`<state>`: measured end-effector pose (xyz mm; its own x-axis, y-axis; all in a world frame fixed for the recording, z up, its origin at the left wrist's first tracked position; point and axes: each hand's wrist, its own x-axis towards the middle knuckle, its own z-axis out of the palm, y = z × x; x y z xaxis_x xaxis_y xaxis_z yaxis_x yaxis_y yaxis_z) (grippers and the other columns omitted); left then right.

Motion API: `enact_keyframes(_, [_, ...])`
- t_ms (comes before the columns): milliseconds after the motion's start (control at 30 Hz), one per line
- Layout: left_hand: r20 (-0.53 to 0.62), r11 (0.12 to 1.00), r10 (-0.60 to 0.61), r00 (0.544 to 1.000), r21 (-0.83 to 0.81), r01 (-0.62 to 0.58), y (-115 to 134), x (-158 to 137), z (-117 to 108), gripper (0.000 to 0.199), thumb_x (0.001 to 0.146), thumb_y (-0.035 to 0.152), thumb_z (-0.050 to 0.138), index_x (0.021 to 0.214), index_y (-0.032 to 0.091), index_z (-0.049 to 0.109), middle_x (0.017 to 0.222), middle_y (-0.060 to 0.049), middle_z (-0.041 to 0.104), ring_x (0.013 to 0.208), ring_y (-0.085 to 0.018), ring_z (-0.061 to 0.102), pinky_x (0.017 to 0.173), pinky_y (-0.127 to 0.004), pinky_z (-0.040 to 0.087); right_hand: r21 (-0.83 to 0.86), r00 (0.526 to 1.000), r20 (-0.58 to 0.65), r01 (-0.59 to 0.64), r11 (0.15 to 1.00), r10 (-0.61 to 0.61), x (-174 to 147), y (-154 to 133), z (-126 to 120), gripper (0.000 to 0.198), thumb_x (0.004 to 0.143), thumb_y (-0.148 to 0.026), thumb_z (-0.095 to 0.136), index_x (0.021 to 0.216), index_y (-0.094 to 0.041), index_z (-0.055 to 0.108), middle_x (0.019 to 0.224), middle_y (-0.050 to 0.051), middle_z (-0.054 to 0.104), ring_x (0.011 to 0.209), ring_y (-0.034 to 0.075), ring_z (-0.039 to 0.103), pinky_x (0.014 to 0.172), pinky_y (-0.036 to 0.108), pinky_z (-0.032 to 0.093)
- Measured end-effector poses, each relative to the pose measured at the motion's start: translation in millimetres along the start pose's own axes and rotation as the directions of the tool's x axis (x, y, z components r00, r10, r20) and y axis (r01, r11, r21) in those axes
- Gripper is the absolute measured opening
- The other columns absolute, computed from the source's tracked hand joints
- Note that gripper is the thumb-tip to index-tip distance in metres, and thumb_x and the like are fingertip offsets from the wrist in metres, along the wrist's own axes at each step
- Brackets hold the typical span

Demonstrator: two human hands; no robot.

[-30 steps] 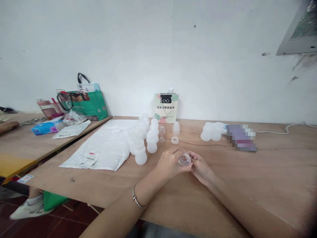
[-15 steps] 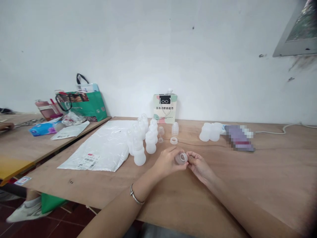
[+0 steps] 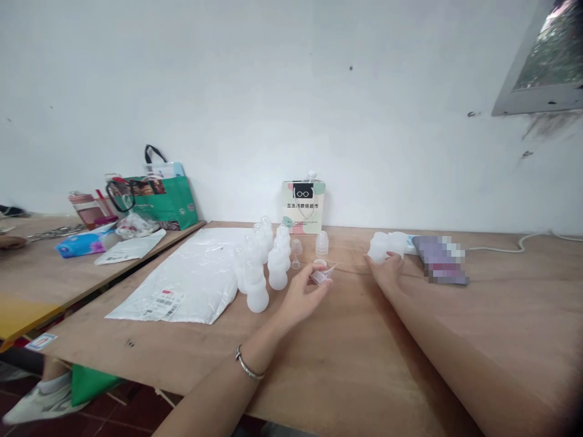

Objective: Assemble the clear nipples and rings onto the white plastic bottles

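Note:
My left hand (image 3: 306, 292) is closed around a small clear ribbed baby bottle collar (image 3: 321, 275), with a thin translucent piece, perhaps a nipple, sticking out at its side. Off to the right, my right hand (image 3: 386, 271) has its fingers around the lower part of a milky white bottle body (image 3: 379, 246); a second bottle body (image 3: 398, 241) stands right beside it. Past my left hand are a white ring (image 3: 320, 263), partly hidden, a clear ribbed cap (image 3: 322, 244) and a clear nipple-like piece (image 3: 296, 253). Several assembled baby bottles (image 3: 257, 294) stand in rows to the left.
A white plastic mailing bag (image 3: 182, 273) lies flat at left. Against the wall stands a paper bag (image 3: 303, 209) with printed glasses. A blurred purple item (image 3: 439, 261) and a white cable (image 3: 514, 247) are at right. The neighbouring table holds a green bag (image 3: 175, 203) and tissues (image 3: 84, 243).
My right hand has left the collar and moved right and away from me to the white bottle body. My left hand keeps the collar, now turned and slightly farther left.

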<state>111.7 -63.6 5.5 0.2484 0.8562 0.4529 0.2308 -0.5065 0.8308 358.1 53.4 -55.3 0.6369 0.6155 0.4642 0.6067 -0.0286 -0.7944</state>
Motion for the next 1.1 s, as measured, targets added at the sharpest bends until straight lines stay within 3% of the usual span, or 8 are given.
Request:
enact_keyframes(133, [-0.001, 0.998, 0.021, 1.0, -0.067, -0.021, 7.4, -0.9, -2.5, 0.024, 0.078, 0.028, 0.055, 0.1, 0.018, 0.053, 0.102, -0.005, 0.058, 0.093, -0.015, 0.052, 0.086, -0.031, 0.039, -0.034, 0.999, 0.021, -0.032, 0.999, 0.033, 2.3, 1.3, 15.3, 0.047, 0.06, -0.037, 0.066, 0.095, -0.01, 0.051, 0.096, 0.017, 0.05, 0.103, 0.034, 0.041, 0.088, 0.043, 0.032])
enact_keyframes(300, [0.055, 0.959, 0.046, 0.997, -0.281, -0.029, 7.8, 0.5, -5.1, 0.033, 0.078, 0.028, 0.056, 0.108, 0.018, 0.048, 0.109, -0.009, 0.054, 0.096, -0.016, 0.052, 0.083, -0.03, 0.042, -0.045, 0.999, 0.035, 0.022, 0.999, -0.021, 0.9, 4.0, 15.4, 0.031, 0.067, -0.04, 0.058, 0.084, -0.013, 0.056, 0.094, 0.015, 0.051, 0.1, 0.032, 0.043, 0.09, 0.044, 0.029])
enact_keyframes(467, [0.068, 0.922, 0.056, 0.996, -0.386, -0.025, 9.4, 2.0, -5.9, 0.039, 0.077, 0.028, 0.058, 0.112, 0.018, 0.046, 0.11, -0.01, 0.053, 0.1, -0.017, 0.051, 0.082, -0.029, 0.043, -0.023, 0.992, 0.038, 0.121, 0.992, -0.12, -2.6, -4.0, 18.5, 0.055, 0.06, -0.046, 0.066, 0.099, -0.011, 0.049, 0.104, 0.018, 0.051, 0.104, 0.033, 0.043, 0.09, 0.045, 0.03])
enact_keyframes(600, [0.053, 0.914, 0.02, 0.998, -0.406, 0.003, 11.3, 2.4, -7.2, 0.039, 0.077, 0.03, 0.059, 0.112, 0.019, 0.046, 0.112, -0.009, 0.053, 0.102, -0.017, 0.051, 0.083, -0.03, 0.044, 0.026, 0.981, 0.058, 0.182, 0.983, -0.184, -2.8, -20.6, 38.2, 0.068, 0.057, -0.047, 0.068, 0.108, -0.011, 0.041, 0.112, 0.02, 0.049, 0.109, 0.032, 0.042, 0.091, 0.043, 0.031])
enact_keyframes(767, [0.028, 0.917, -0.004, 1.0, -0.398, 0.015, 8.2, 4.2, -9.4, 0.045, 0.077, 0.032, 0.058, 0.118, 0.021, 0.044, 0.117, -0.01, 0.053, 0.108, -0.02, 0.05, 0.089, -0.034, 0.042, 0.099, 0.992, 0.029, 0.118, 0.988, -0.121, 11.8, -42.5, 69.9, 0.077, 0.06, -0.046, 0.065, 0.118, -0.008, 0.032, 0.122, 0.026, 0.043, 0.115, 0.036, 0.038, 0.092, 0.044, 0.03])
enact_keyframes(867, [-0.014, 0.923, -0.016, 1.0, -0.385, 0.009, 5.9, 5.3, -10.7, 0.047, 0.076, 0.033, 0.059, 0.12, 0.021, 0.046, 0.122, -0.01, 0.051, 0.112, -0.021, 0.048, 0.092, -0.036, 0.041, 0.146, 1.0, -0.004, 0.016, 0.989, -0.016, 25.8, -49.4, 81.7, 0.082, 0.057, -0.044, 0.067, 0.121, -0.008, 0.03, 0.124, 0.028, 0.042, 0.116, 0.038, 0.037, 0.092, 0.046, 0.03])
enact_keyframes(1000, [-0.021, 0.909, -0.031, 0.999, -0.416, 0.02, 1.9, 6.2, -11.3, 0.045, 0.076, 0.033, 0.059, 0.118, 0.02, 0.048, 0.118, -0.009, 0.054, 0.108, -0.02, 0.051, 0.091, -0.035, 0.041, 0.212, 0.994, 0.017, -0.109, 0.971, 0.108, 36.7, -54.5, 86.7, 0.078, 0.059, -0.047, 0.063, 0.12, -0.01, 0.032, 0.113, 0.028, 0.051, 0.106, 0.038, 0.046, 0.082, 0.046, 0.036])
enact_keyframes(1100, [-0.053, 0.894, -0.075, 0.996, -0.447, 0.043, -3.2, 7.9, -11.5, 0.038, 0.078, 0.035, 0.057, 0.112, 0.019, 0.052, 0.112, -0.008, 0.057, 0.106, -0.019, 0.052, 0.094, -0.035, 0.04, 0.265, 0.995, 0.076, -0.083, 0.961, 0.065, 27.9, -60.8, 79.6, 0.068, 0.065, -0.049, 0.057, 0.117, -0.011, 0.035, 0.106, 0.023, 0.056, 0.097, 0.032, 0.054, 0.075, 0.042, 0.041])
